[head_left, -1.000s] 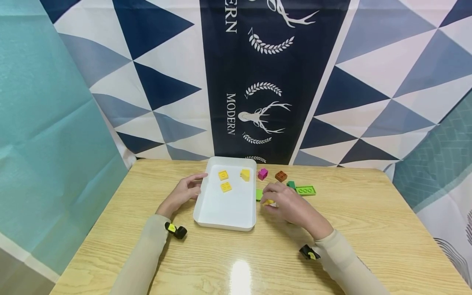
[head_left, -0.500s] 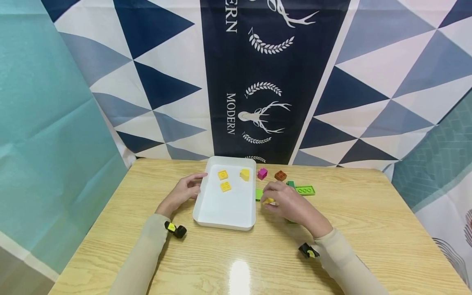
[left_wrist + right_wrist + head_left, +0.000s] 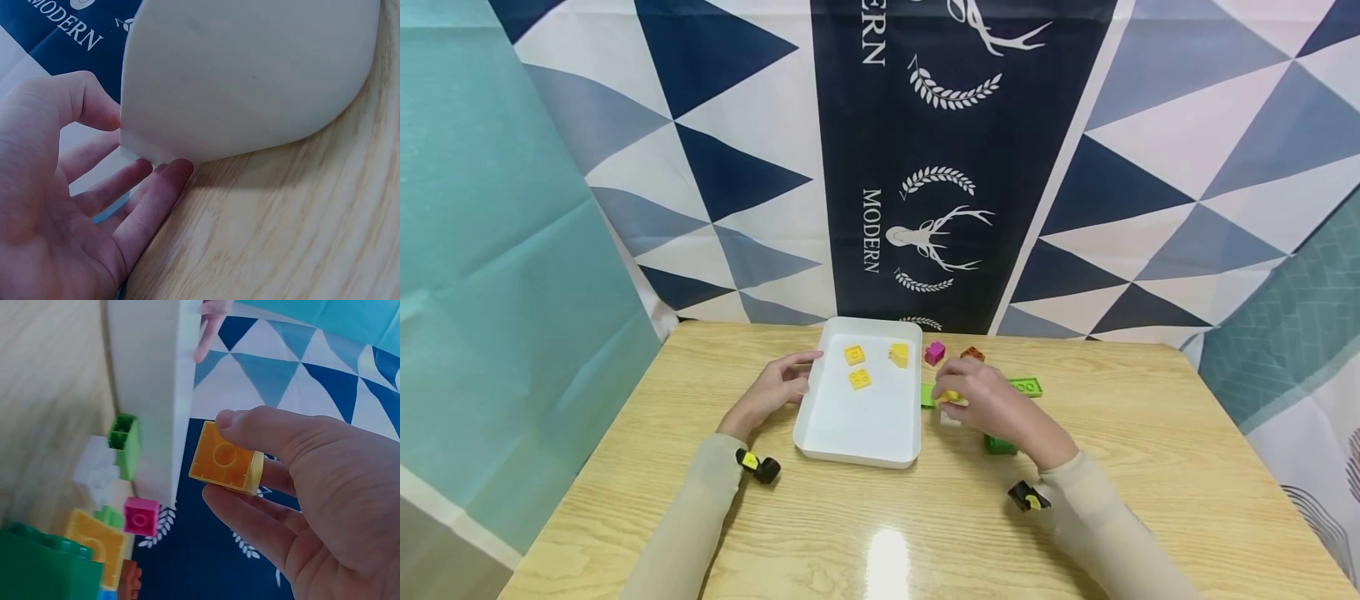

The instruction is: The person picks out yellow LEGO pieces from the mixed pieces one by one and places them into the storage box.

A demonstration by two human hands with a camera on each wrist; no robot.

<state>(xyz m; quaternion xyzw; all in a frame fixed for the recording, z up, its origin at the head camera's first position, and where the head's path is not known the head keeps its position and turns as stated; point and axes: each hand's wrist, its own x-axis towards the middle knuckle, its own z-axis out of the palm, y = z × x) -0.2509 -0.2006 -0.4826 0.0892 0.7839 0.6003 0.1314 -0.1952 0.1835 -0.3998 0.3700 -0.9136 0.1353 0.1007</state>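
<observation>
My left hand [image 3: 771, 392] holds the left edge of a white tray [image 3: 865, 429], thumb and fingertips against its rim and wall in the left wrist view. Inside the tray lie a square yellow brick [image 3: 853, 356], a studded yellow brick [image 3: 860, 380] and a sloped yellow brick [image 3: 898, 356]. Just right of the tray, my right hand [image 3: 988, 400] pinches another yellow brick [image 3: 225, 456] between thumb and fingers. Its hollow underside faces the right wrist camera. A white brick [image 3: 951, 419] lies below that hand, close to the tray's wall.
Along the tray's right side are a light green brick [image 3: 927, 396], a pink brick [image 3: 935, 353] and a brown brick [image 3: 973, 353]. A long green plate [image 3: 1027, 387] and a dark green brick [image 3: 999, 446] lie around my right hand. A patterned cloth [image 3: 910, 167] hangs behind the table.
My right hand has risen slightly with the yellow brick, uncovering the white brick and more of the dark green one. It now partly covers the brown brick. My left hand stays at the tray.
</observation>
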